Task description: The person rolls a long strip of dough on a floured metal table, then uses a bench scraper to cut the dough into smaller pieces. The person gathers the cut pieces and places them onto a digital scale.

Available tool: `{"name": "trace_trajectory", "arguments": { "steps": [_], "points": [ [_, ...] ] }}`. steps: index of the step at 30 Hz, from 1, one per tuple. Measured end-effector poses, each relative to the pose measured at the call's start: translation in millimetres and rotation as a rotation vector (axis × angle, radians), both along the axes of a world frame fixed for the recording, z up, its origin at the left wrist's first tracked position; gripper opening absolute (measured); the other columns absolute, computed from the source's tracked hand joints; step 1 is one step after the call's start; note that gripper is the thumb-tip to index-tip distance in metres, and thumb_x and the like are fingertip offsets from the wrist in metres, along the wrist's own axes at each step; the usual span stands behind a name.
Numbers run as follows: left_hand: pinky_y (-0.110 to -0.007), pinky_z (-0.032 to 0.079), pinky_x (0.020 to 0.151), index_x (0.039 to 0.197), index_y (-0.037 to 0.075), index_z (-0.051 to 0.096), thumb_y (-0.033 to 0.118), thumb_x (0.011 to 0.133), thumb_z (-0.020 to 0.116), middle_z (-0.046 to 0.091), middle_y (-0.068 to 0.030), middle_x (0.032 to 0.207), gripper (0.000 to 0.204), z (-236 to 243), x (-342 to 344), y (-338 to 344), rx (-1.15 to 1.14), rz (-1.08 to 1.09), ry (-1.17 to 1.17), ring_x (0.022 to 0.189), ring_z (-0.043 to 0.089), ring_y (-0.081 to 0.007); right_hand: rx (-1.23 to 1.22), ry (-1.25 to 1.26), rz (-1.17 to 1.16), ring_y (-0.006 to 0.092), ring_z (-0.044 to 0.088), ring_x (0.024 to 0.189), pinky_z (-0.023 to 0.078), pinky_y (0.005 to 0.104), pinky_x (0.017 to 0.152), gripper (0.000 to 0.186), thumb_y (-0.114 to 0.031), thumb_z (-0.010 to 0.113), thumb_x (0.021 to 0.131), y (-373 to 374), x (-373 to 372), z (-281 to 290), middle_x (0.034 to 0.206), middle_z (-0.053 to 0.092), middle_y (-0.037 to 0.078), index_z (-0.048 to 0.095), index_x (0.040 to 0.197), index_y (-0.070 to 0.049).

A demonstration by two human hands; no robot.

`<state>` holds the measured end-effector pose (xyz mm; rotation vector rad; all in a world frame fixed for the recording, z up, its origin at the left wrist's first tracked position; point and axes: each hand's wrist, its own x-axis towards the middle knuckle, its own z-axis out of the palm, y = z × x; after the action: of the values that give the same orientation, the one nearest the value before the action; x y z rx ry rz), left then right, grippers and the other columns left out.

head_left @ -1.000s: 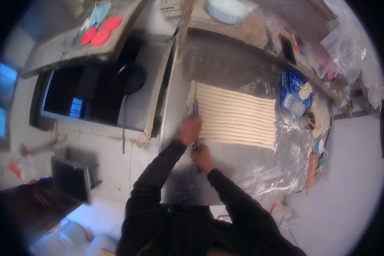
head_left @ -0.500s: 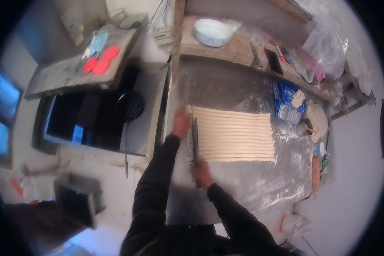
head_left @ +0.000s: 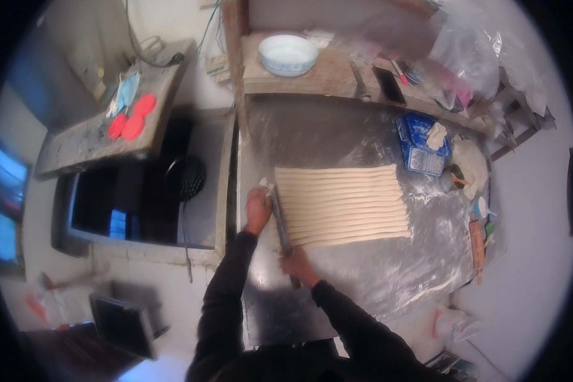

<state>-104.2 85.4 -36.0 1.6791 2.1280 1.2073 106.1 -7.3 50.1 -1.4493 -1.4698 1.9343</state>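
Observation:
Several long dough strips point(head_left: 340, 205) lie side by side on the metal worktop, running left to right, with their left ends in line. Along those ends stands a long narrow-looking knife point(head_left: 279, 216), seen nearly edge-on. Its handle is in my right hand point(head_left: 299, 266), whose fingers are wrapped round it. My left hand point(head_left: 258, 211) is closed just left of the blade, near the worktop's left edge. A small pale lump of dough point(head_left: 265, 184) shows at its fingertips; the palm side is hidden.
A blue scale point(head_left: 420, 141) with a dough scrap stands right of the strips. Behind are a white bowl point(head_left: 288, 56) and a phone point(head_left: 388, 86) on a wooden shelf. A rolling pin point(head_left: 477, 245) lies at the right edge. Left is a dark vat point(head_left: 143, 191) with a skimmer point(head_left: 186, 178).
My left hand has drawn back toward me, gathering dough from left of the blade. The knife has tilted, its far end leaning left. The whole view has shifted slightly.

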Motion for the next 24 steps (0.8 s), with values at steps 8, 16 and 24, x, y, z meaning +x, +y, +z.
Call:
{"name": "trace_trajectory", "arguments": {
  "steps": [8, 16, 24],
  "points": [
    [-0.047, 0.044, 0.106, 0.124, 0.002, 0.066, 0.013, 0.084, 0.066, 0.060, -0.0233, 0.133, 0.041, -10, -29, 43, 0.030, -0.010, 0.143, 0.124, 0.055, -0.0414, -0.045, -0.049, -0.025, 0.0179, 0.066, 0.058, 0.055, 0.0320, 0.054, 0.013, -0.008, 0.067, 0.087, -33, 26, 33, 0.070, 0.067, 0.011, 0.064, 0.088, 0.004],
    [-0.047, 0.048, 0.102, 0.107, 0.002, 0.072, 0.004, 0.079, 0.069, 0.063, -0.0218, 0.125, 0.028, 3, 30, -59, 0.007, -0.107, -0.014, 0.118, 0.058, -0.0420, -0.023, -0.007, -0.073, 0.0175, 0.068, 0.059, 0.056, 0.0317, 0.055, 0.016, -0.006, 0.069, 0.084, -49, 97, 47, 0.072, 0.069, 0.012, 0.064, 0.092, 0.006],
    [-0.047, 0.047, 0.104, 0.104, 0.002, 0.074, 0.008, 0.081, 0.073, 0.065, -0.0229, 0.124, 0.023, 30, 105, -158, 0.010, -0.079, -0.065, 0.120, 0.059, -0.0421, -0.063, -0.001, -0.155, 0.0175, 0.068, 0.058, 0.055, 0.0293, 0.055, 0.018, -0.008, 0.069, 0.084, -57, 184, 65, 0.073, 0.070, 0.011, 0.063, 0.093, 0.006]
  ]
}}
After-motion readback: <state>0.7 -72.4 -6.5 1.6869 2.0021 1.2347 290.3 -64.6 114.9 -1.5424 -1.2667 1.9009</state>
